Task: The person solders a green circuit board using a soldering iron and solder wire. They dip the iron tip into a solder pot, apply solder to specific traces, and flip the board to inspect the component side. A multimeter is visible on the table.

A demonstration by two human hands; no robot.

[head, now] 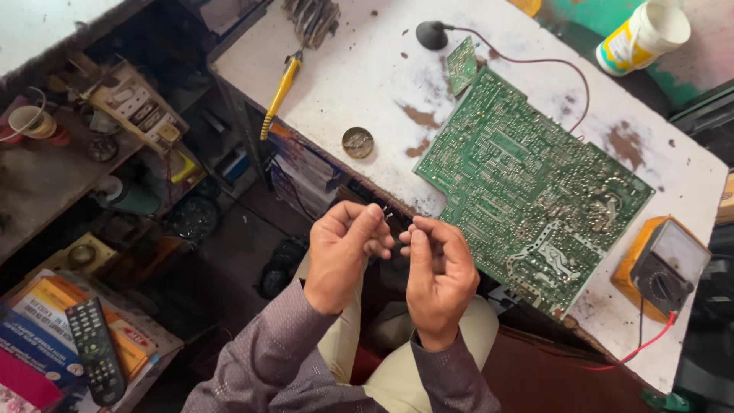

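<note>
Both hands meet just off the table's (pixel 359 84) near edge: left hand (pixel 342 256) and right hand (pixel 437 271) each pinch a small metal part (pixel 391 220), beside the green circuit board (pixel 527 183).

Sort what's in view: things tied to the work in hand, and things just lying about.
In hand:
left hand
right hand
small wire piece pinched between them
green circuit board beside them

Lying about:
yellow-handled tool
round tin
meter
remote control
white bottle
</note>
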